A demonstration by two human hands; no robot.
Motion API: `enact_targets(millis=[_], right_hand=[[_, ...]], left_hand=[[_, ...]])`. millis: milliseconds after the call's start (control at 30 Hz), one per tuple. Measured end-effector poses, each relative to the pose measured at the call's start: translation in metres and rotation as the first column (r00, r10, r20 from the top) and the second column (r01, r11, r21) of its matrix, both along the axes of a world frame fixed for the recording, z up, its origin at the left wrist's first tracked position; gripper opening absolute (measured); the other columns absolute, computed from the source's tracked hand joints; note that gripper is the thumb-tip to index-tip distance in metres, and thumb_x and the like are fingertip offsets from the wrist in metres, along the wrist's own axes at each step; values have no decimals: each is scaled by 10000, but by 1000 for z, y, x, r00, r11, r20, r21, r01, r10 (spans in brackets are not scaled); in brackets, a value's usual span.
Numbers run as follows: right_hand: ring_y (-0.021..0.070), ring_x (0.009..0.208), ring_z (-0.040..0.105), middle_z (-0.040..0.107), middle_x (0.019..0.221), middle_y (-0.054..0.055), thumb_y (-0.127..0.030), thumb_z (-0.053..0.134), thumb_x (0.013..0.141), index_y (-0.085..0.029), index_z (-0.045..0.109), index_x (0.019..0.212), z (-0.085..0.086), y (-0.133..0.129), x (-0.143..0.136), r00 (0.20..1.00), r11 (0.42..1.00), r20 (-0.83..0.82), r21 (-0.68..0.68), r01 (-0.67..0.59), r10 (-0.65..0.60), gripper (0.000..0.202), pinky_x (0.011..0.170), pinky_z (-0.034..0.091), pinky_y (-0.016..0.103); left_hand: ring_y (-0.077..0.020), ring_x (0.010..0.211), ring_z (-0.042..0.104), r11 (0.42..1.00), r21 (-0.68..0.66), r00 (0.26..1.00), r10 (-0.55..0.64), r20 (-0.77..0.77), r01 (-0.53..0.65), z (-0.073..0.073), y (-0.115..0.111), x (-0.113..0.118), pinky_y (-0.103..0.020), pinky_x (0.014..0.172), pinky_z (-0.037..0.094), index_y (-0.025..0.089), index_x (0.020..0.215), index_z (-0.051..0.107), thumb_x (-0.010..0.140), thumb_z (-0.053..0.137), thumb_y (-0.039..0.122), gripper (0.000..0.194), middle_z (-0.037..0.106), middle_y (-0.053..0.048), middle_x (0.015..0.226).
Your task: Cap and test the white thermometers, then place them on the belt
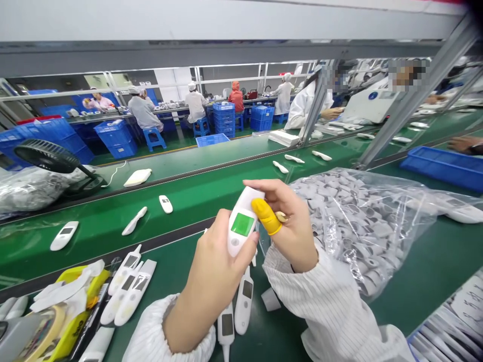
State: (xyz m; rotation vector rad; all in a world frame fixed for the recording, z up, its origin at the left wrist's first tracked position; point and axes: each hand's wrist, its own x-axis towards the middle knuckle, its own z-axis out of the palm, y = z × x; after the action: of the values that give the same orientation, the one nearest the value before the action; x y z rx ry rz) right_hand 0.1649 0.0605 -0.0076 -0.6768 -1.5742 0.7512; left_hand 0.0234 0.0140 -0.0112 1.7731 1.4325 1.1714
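Note:
A white ear thermometer (236,245) with a lit green screen is held up in front of me. My left hand (215,261) wraps round its lower body, thumb near the button. At its upper end, my right hand (289,216) grips the head, with a yellow finger cot (267,217) on the thumb. Below my hands lie two more thermometers (244,301) with dark screens and a loose grey-white cap (270,299). To the right, a clear plastic bag (350,226) full of similar caps sits close to my right wrist.
Several thermometers (65,235) lie on the green conveyor belt (204,196) ahead. At left are a yellow tray (71,274) with tape, more thermometers (135,291) and a black fan (49,156). A blue bin (445,168) stands at right. Metal posts (319,105) and co-workers are beyond.

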Motion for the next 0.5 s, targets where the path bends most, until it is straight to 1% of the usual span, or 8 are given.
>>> enact_targets(millis=[33, 67, 100, 233, 333, 433, 500], right_hand=[[119, 702, 617, 658, 906, 14, -401, 629, 922, -234, 654, 1124, 0, 0, 1, 1000, 1000, -3, -5, 11, -11, 263, 582, 509, 225], [116, 688, 612, 660, 897, 13, -402, 632, 920, -232, 658, 1118, 0, 0, 1, 1000, 1000, -9, -10, 17, -17, 262, 572, 506, 224], [114, 678, 609, 660, 886, 11, -395, 635, 919, -231, 662, 1111, 0, 0, 1, 1000, 1000, -15, -14, 17, -17, 254, 569, 504, 221], [113, 709, 622, 656, 899, 7, -363, 645, 918, -230, 658, 1114, -2, 3, 1, 999, 1000, -36, -14, -19, 19, 237, 596, 511, 216], [120, 731, 610, 639, 923, 18, -393, 644, 918, -226, 642, 1120, -3, 6, 1, 997, 998, -40, -30, -62, 61, 262, 589, 489, 221], [105, 632, 534, 588, 858, -2, -486, 695, 865, -240, 552, 1239, -3, 11, 5, 989, 986, -39, -81, -147, 144, 470, 518, 408, 224], [88, 556, 445, 532, 784, -32, -542, 731, 814, -243, 497, 1262, -3, 14, 9, 990, 986, -41, -94, -141, 138, 587, 481, 333, 226]], left_hand=[[-150, 550, 544, 999, 15, 998, 31, -53, -30, 0, 1, 1, -239, 479, 356, 241, 940, 547, 888, 620, 410, 191, 624, 18, 709], [-150, 537, 531, 998, 27, 994, 51, -92, -48, 0, 2, 2, -240, 473, 340, 234, 843, 499, 883, 615, 421, 224, 601, 20, 674], [-154, 539, 530, 998, 36, 991, 58, -117, -54, -1, 2, 3, -242, 476, 337, 233, 799, 463, 880, 609, 430, 258, 590, 18, 663], [-167, 555, 539, 999, 29, 990, 27, -138, -23, -2, 5, 3, -252, 493, 346, 230, 819, 463, 887, 564, 441, 243, 587, 9, 677], [-165, 571, 534, 999, -8, 983, 33, -179, -35, 0, 5, 1, -251, 508, 349, 227, 824, 451, 884, 550, 421, 226, 581, 13, 694], [-149, 568, 512, 998, -31, 975, 46, -216, -54, 3, 6, -1, -242, 513, 346, 223, 810, 444, 882, 550, 397, 216, 561, 27, 688], [-139, 552, 492, 997, -9, 975, 68, -213, -72, 5, 7, -3, -235, 502, 334, 221, 802, 445, 883, 552, 402, 226, 541, 34, 670]])
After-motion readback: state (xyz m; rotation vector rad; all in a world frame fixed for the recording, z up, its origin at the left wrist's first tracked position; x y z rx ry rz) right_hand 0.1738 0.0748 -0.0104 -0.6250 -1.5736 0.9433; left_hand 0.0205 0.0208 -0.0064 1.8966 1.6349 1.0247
